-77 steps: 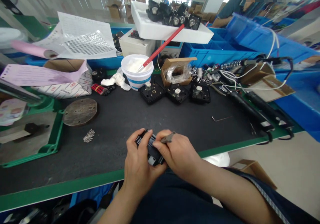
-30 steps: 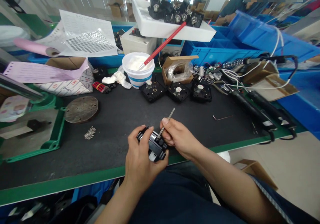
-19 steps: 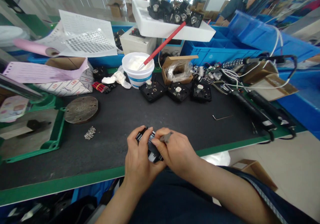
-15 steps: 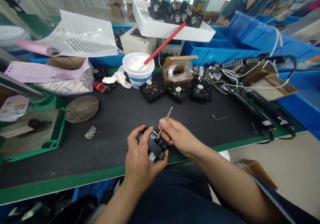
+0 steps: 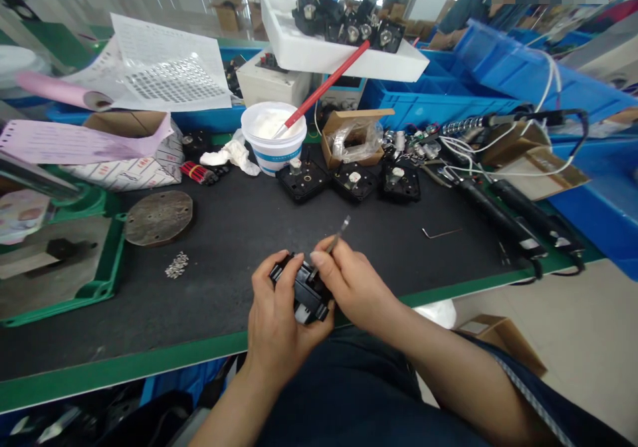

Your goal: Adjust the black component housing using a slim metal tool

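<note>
At the bench's front edge, my left hand (image 5: 279, 307) is wrapped round a small black plastic housing (image 5: 308, 293), its fingers on the far side and its thumb on the near side. A thin grey metal rod (image 5: 340, 232) is pinched between the thumb and fingers of my right hand (image 5: 349, 277). The rod slants up and away, and its lower end meets the housing's top; the exact contact point is hidden by my fingers. Beyond my hands lie three black housings with white parts, one of them in the middle (image 5: 355, 182).
A white tub (image 5: 275, 155) holds white paste and a red-handled brush (image 5: 329, 85). Small metal pieces (image 5: 177, 266) lie left, near a round metal plate (image 5: 159, 218) and a green stand (image 5: 112, 261). A hex key (image 5: 441, 233) and black electric screwdrivers (image 5: 498, 218) lie right.
My right hand has turned and shifted its grip on the rod, its fingers now curled higher round it. The housing stays in my left hand, almost unmoved.
</note>
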